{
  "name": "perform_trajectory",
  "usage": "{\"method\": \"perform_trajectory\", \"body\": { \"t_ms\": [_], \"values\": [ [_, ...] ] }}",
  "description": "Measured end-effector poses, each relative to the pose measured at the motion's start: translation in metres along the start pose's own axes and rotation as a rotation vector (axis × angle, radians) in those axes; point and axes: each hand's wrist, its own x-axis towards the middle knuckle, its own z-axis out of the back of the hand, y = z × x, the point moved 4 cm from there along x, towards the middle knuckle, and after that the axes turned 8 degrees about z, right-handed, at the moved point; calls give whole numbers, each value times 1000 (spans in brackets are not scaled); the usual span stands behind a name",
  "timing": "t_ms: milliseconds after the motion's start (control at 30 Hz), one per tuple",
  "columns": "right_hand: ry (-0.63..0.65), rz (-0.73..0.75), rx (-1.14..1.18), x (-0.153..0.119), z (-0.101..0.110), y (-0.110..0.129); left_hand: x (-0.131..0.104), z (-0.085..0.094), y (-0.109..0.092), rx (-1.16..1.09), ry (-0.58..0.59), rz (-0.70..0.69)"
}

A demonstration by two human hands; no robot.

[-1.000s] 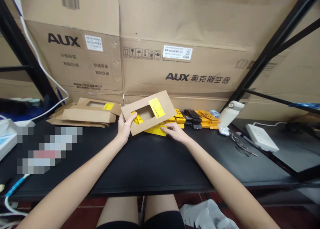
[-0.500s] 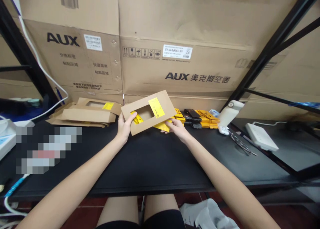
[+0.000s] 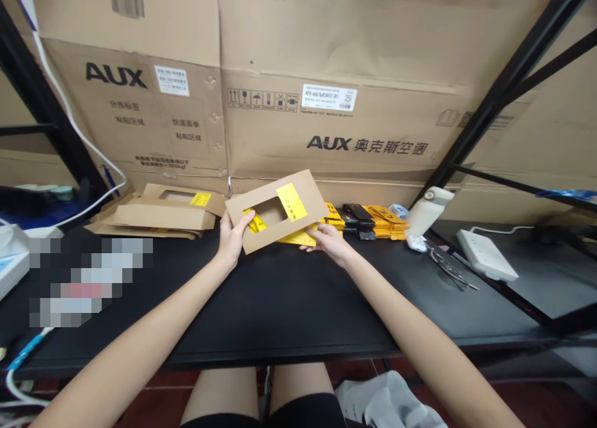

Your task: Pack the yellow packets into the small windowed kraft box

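Your left hand (image 3: 232,238) pinches the sleeve (image 3: 276,209) at its lower left corner, thumb on the front face beside the window cutout, fingers behind. Sleeve is off the table (image 3: 280,303), tilted, long axis rising from lower left to upper right, yellow label toward the right end.

Your right hand (image 3: 329,240) is closed lightly on a yellow card (image 3: 298,236), thumb over, fingers under as far as can be seen. Card sits just under the sleeve's lower right edge, touching or nearly so; cannot tell whether its far end is already inside the sleeve. Something yellow shows through the window at the left.

Key relation: the card lies right of and just below the sleeve, roughly along the sleeve's long axis. Right hand is the nearer one to the sleeve's open right end; left hand anchors the opposite corner.

Nearby: a pile of yellow and black packs (image 3: 368,219) behind the right hand, flat sleeves (image 3: 163,213) stacked to the left, a white scanner (image 3: 426,213) to the right.
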Motion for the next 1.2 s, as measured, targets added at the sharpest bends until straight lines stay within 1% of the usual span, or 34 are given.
{"method": "perform_trajectory", "body": {
  "t_ms": [100,267,533,733,967,1100,1200],
  "values": [
    [9,-28,35,0,0,0,1,0,0,8,4,-16],
    [-19,-56,31,0,1,3,-1,-1,-1,3,10,-17],
    [14,-35,-8,-2,-1,1,-2,-2,0,12,5,7],
    [40,-59,67,-1,0,0,-4,-3,-2,-2,12,23],
    [46,-51,46,1,1,-3,-3,-4,-2,0,21,23],
    [13,-60,29,1,1,-2,-2,-4,-1,4,26,25],
    [19,-65,43,0,1,-1,-2,-3,-1,6,26,18]
  ]
}}
